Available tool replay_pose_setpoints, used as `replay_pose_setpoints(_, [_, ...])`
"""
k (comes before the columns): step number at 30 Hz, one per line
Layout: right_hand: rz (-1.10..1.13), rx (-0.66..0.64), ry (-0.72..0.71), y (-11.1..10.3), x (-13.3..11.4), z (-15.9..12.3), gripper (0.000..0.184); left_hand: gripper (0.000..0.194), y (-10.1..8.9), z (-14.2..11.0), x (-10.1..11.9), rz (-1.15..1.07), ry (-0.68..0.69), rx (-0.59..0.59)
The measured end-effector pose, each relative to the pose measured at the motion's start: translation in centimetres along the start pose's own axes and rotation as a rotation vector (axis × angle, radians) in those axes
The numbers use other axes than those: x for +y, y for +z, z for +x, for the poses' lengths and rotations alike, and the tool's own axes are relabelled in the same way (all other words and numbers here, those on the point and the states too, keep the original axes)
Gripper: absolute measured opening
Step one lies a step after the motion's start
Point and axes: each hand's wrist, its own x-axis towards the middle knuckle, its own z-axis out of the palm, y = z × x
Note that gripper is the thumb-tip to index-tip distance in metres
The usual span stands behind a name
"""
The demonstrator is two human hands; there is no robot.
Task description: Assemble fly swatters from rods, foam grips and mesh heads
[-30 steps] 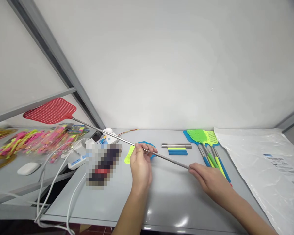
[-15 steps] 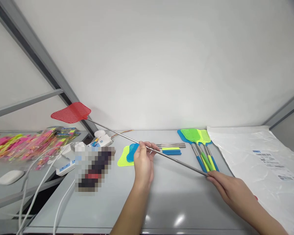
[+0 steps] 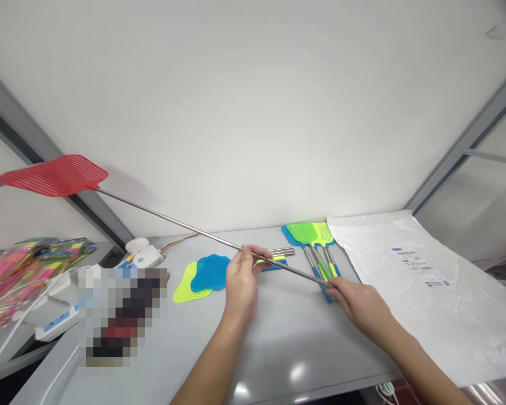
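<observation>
A red fly swatter (image 3: 61, 175) with a long thin metal rod is held up slantwise above the table, its head at the far left. Around the middle of the rod my left hand (image 3: 243, 278) is closed, thumb on top. My right hand (image 3: 360, 304) grips the rod's lower end; the handle is hidden inside it. Behind my left hand lie a blue swatter head (image 3: 211, 273) and a yellow-green swatter head (image 3: 189, 286), partly overlapping. Metal rods (image 3: 283, 251) and coloured handles lie just beyond. Several blue and green fly swatters (image 3: 310, 230) rest near my right hand.
A large white plastic mailer bag (image 3: 396, 242) covers the right side of the table (image 3: 287, 343). At left are power strips (image 3: 59, 323) with white cables, a pixelated dark object (image 3: 130, 315) and colourful packaged items (image 3: 21, 270). A wall stands behind.
The view has swung to the right, so the table things appear further left. The red swatter appears further left and larger, and both hands keep their grip on its rod.
</observation>
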Motion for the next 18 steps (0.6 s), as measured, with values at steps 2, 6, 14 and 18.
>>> replay_pose_setpoints(2, [-0.016, 0.001, 0.028, -0.3, 0.4, 0.2, 0.029, 0.035, 0.2, 0.7, 0.3, -0.009, 0.021, 0.030])
replay_pose_setpoints(6, [0.015, 0.004, 0.068, -0.7, 1.0, 0.0, 0.030, 0.034, -0.3, 2.2, 0.7, -0.011, 0.016, 0.019])
replay_pose_setpoints(14, [0.192, -0.040, 0.113, 0.9, 1.3, -1.0, 0.033, 0.038, -1.7, 2.9, -0.2, 0.011, -0.021, 0.007])
replay_pose_setpoints(18, [0.249, -0.040, 0.124, 1.5, 0.8, -1.0, 0.033, 0.036, -1.2, 2.1, -0.9, 0.050, -0.043, -0.046])
